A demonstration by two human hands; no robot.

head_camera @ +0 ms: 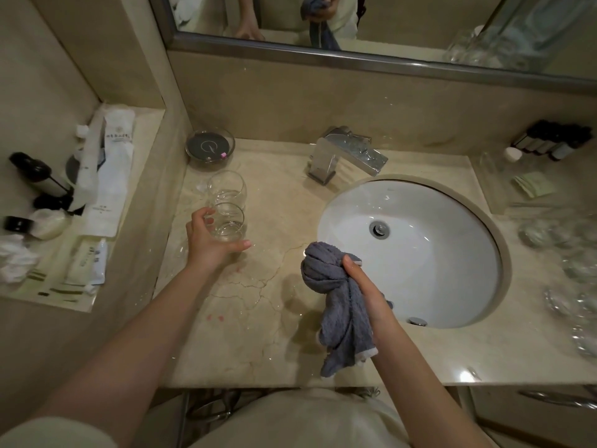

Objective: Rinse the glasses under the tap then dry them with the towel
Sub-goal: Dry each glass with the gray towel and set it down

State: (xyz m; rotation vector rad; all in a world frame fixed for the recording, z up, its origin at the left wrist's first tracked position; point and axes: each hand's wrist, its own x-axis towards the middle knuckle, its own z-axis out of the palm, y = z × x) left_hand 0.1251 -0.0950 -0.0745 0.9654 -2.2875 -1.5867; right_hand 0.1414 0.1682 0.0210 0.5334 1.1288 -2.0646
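glass [230,223] clasped by left hand [206,242], second glass [226,185] touching behind, right hand [368,286] clutching towel [336,305]

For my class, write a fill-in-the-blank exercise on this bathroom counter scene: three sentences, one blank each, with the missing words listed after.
1. The right hand holds a bunched ____ towel.
2. The left hand grips a clear glass standing on the ____.
3. A second glass stands just behind it, nearer the small glass ____.

Missing words: grey; counter; dish
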